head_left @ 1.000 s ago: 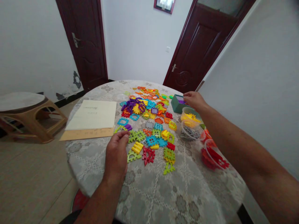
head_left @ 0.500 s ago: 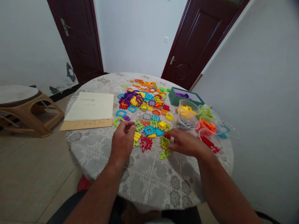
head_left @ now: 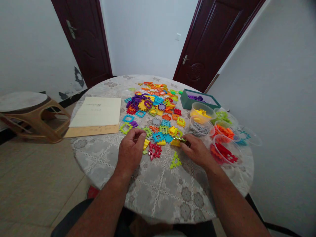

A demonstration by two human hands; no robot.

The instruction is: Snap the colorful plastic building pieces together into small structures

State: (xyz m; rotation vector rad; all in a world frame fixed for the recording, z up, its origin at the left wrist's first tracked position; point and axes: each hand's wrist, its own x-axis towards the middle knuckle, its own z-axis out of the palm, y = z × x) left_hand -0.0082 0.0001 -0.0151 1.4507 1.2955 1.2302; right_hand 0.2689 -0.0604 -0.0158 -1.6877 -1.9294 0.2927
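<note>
Two hands work at the near edge of a heap of interlocking plastic lattice pieces [head_left: 148, 105] on a round desk [head_left: 98, 171] under a patterned cloth. The right hand [head_left: 196, 152] is nearly closed, its thumb and fingers pinching a small yellow-and-green piece [head_left: 178, 142] below and to the right of the heap. Whether this is one piece or two joined together is too small to tell. The left hand [head_left: 130, 151] is curled, with its fingertips drawn together just beside a yellow wedge piece [head_left: 146, 144]; whether they hold anything is hidden.

Below the heap, between the hands, lie that wedge and a red lattice piece [head_left: 155, 151]. A green triangular piece [head_left: 175, 161] lies just below the right hand, apart from the others.

To the right of the heap stand a teal box [head_left: 197, 99] holding purple pieces and several clear tubs, each mostly of one colour: a tub of yellow pieces [head_left: 199, 112], a tub of grey pieces [head_left: 198, 128], a tub of orange pieces [head_left: 223, 131] and a tub of red pieces [head_left: 223, 152]. To the left of the heap, a sheet of paper [head_left: 98, 112] rests on a tan envelope [head_left: 91, 131].
</note>
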